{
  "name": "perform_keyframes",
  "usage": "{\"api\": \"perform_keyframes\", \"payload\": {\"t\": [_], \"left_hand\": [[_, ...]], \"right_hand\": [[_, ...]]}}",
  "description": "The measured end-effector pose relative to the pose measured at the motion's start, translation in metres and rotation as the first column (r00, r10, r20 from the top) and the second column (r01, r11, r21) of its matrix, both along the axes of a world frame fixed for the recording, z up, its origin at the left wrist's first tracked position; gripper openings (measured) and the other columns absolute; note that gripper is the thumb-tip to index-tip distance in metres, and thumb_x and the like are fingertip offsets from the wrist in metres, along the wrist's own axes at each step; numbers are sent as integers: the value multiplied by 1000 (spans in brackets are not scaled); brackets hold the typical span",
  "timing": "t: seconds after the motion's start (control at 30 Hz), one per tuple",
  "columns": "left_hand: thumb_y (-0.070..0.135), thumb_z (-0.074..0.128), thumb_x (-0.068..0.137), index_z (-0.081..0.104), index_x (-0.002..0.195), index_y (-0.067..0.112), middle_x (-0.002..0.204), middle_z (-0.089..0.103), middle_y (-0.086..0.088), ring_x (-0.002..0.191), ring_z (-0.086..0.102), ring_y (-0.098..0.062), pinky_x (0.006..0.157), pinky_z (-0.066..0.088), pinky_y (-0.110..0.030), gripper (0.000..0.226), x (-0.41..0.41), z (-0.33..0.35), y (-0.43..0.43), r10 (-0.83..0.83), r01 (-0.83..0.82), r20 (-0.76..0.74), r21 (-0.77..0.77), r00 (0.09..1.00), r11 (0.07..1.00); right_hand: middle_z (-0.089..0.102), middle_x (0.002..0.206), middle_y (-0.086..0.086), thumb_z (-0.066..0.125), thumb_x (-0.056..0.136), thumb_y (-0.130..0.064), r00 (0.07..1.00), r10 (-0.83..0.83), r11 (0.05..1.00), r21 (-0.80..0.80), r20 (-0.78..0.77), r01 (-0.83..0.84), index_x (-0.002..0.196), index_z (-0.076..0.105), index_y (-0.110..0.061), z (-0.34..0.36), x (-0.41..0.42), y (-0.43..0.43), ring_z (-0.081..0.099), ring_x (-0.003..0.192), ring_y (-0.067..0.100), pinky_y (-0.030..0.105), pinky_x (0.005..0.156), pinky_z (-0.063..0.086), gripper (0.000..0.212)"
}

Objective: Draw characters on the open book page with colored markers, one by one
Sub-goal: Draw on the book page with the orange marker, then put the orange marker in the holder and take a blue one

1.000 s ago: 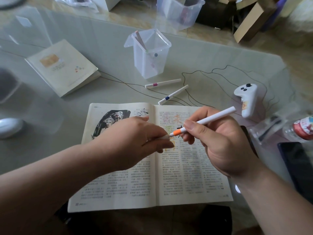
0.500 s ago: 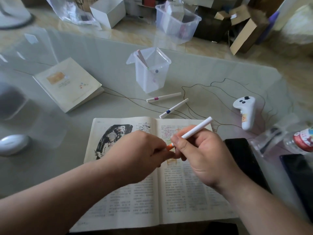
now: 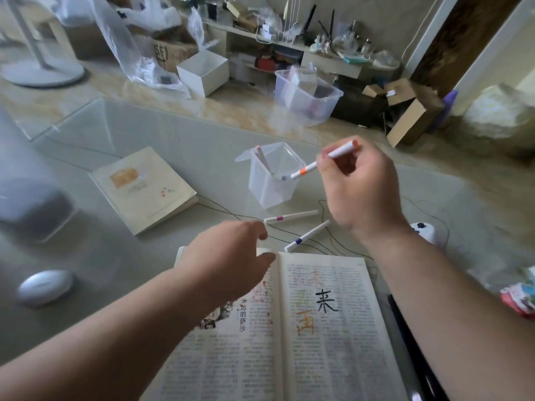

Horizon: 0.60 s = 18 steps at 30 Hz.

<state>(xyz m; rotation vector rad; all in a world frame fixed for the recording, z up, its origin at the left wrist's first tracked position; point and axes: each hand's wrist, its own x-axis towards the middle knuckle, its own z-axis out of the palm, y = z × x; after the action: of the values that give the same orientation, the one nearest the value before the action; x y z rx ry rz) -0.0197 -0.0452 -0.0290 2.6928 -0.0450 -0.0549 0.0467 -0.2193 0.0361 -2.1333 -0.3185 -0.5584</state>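
Orange marker (image 3: 307,170) is a light, stiff plastic barrel, smooth, so it probably slips or rolls in a loose pinch. Only the felt tip looks delicate. The right hand (image 3: 362,186) holds it up off the table (image 3: 173,146), thumb and fingers clamped on mid-barrel. Its lower end points down-left at the rim of the clear holder (image 3: 272,186), towards the table's far edge. I cannot tell if that end is capped. The best hold looks like mid-barrel above the orange band, as now.

The left hand (image 3: 228,256) hovers over the top edge of the open book (image 3: 341,342), fingers loosely curled, thumb apart, nothing seen in it. The book lies at the table's near edge — thin soft pages, likely need pressing flat. A pink marker (image 3: 291,216) and a blue marker (image 3: 307,235) lie loose between holder and book.
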Motion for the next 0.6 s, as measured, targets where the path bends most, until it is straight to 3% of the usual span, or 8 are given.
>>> {"api": "perform_keyframes", "payload": {"t": [0.1, 0.23, 0.3, 0.37, 0.47, 0.6], "left_hand": [[57, 55, 85, 60, 111, 35, 92, 68, 13, 95, 63, -16, 68, 45, -29, 35, 1, -2, -1, -28, 28, 21, 1, 999, 1000], [56, 54, 86, 61, 109, 34, 92, 68, 12, 96, 62, -16, 69, 45, -29, 33, 3, -4, 2, -16, 17, 47, -11, 999, 1000], [55, 54, 86, 61, 109, 33, 93, 68, 11, 96, 61, -17, 70, 47, -30, 33, 2, -7, 3, -21, 22, 43, -10, 999, 1000], [55, 54, 87, 61, 110, 33, 95, 68, 11, 96, 62, -18, 70, 47, -30, 33, 0, -9, 2, -31, 31, 36, -9, 999, 999], [54, 53, 88, 62, 110, 31, 95, 69, 10, 96, 62, -19, 69, 45, -29, 32, -2, -9, -1, -47, 47, 23, 5, 999, 999], [52, 53, 89, 63, 106, 29, 94, 69, 8, 96, 62, -20, 68, 49, -29, 30, -3, -7, -5, -39, 39, -13, 31, 999, 999]], "right_hand": [[61, 77, -12, 66, 91, -22, 1000, -18, 996, -86, 4, 19, 94, 65, -14, 7, 46, 17, 64, 75, 6, 12, 68, 49, 8], [61, 79, -8, 69, 86, -21, 988, -29, 984, -176, -153, 1, 108, 63, -18, -14, 68, 15, 61, 78, 12, 20, 71, 49, 23], [60, 78, -7, 64, 83, -14, 969, -95, 963, -269, -230, 31, 104, 65, -21, -36, 64, 1, 60, 77, 18, 23, 72, 47, 22], [67, 87, -3, 58, 79, -10, 920, -176, 886, -464, -349, -7, 97, 66, -23, -60, 57, -16, 62, 82, 24, 28, 76, 51, 23], [65, 112, -3, 54, 76, -7, 818, -219, 710, -662, -532, -241, 105, 66, -29, -89, 43, -36, 62, 97, 25, 31, 82, 52, 39], [60, 115, -7, 55, 80, -9, 859, -139, 595, -735, -492, -325, 101, 69, -33, -111, 38, -44, 57, 109, 24, 29, 82, 44, 35]]}}
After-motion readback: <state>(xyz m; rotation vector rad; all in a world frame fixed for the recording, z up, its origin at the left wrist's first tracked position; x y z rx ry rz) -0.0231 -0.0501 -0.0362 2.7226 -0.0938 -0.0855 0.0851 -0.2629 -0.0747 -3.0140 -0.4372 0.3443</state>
